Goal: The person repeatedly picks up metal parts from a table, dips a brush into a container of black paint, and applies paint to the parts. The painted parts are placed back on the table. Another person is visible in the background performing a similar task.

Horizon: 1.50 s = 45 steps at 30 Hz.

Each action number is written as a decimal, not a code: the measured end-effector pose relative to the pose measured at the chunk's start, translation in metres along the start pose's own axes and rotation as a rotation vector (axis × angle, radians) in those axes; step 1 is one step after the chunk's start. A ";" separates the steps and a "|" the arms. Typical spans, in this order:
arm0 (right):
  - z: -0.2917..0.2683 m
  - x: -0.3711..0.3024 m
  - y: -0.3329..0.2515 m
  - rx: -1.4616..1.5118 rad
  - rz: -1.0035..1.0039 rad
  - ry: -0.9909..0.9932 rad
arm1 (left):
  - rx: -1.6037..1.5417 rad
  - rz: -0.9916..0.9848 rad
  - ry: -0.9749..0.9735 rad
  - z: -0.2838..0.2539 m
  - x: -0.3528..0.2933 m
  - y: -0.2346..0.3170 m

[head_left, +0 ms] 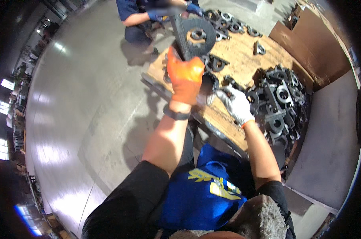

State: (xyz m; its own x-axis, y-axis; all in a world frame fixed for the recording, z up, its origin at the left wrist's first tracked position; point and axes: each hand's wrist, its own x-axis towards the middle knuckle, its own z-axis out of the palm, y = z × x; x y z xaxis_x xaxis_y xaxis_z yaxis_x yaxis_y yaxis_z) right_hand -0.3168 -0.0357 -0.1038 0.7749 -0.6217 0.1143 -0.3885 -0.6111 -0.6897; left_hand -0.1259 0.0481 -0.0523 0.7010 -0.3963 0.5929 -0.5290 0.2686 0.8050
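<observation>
In an orange glove, my left hand (pixel 185 75) is closed around the flat plate of a dark metal ring bracket (pixel 202 47). The bracket is raised upright above the table's left edge, its large ring to the right of the plate. My right hand (pixel 235 104), in a white glove, is lower and to the right, with its fingers curled together. Its fingertips are beside a dark, round, hollow part (pixel 209 84) and seem to touch it. Blur hides what, if anything, those fingers pinch.
A wooden tabletop (pixel 244 59) carries a heap of metal brackets (pixel 278 95) at right and several more (pixel 228 24) toward the far end. Cardboard (pixel 316 40) and a grey panel (pixel 327 139) stand along the right. A co-worker in blue gloves (pixel 154 16) crouches at the far left.
</observation>
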 end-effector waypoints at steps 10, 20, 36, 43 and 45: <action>-0.006 -0.002 -0.013 0.024 -0.021 0.020 | -0.612 -0.327 0.175 0.019 0.005 0.039; -0.006 -0.004 -0.012 0.153 0.033 0.082 | -0.470 -0.297 0.140 0.015 0.001 0.050; -0.005 -0.005 -0.003 0.323 0.047 0.115 | -0.586 -0.291 0.117 0.017 0.002 0.047; -0.010 -0.010 0.002 0.292 0.056 0.093 | -0.604 -0.323 0.141 0.019 0.002 0.039; -0.018 -0.010 0.004 0.275 0.082 -0.003 | -0.634 -0.328 0.131 0.020 0.003 0.040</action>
State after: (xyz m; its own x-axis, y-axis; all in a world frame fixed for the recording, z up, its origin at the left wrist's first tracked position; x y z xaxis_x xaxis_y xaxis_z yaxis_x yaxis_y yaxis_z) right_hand -0.3352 -0.0414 -0.0948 0.7483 -0.6615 0.0486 -0.3000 -0.4028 -0.8647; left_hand -0.1544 0.0402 -0.0181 0.8484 -0.4466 0.2844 0.0699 0.6270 0.7759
